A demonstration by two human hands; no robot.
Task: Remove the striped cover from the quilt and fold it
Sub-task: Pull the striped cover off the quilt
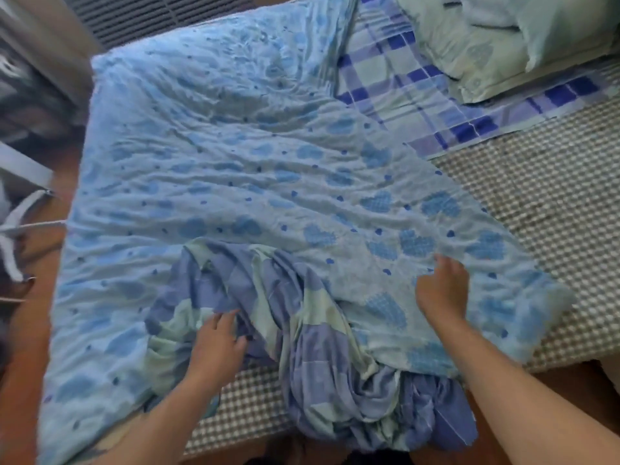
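The light blue quilt (235, 156) with heart prints lies spread across the bed. The striped cover (302, 347), blue-purple and pale green, is bunched in a heap at the near edge, partly on the quilt and partly hanging off the bed. My left hand (218, 344) lies on the heap's left side, fingers curled into a fold of the cover. My right hand (443, 290) rests on the quilt just right of the heap, fingers stretched forward over the fabric.
A blue plaid sheet (419, 95) and a pale green pillow (486, 45) lie at the far right. The brown-and-white checked mattress pad (536, 203) shows on the right and near edge. White frame parts (20, 229) stand on the floor at the left.
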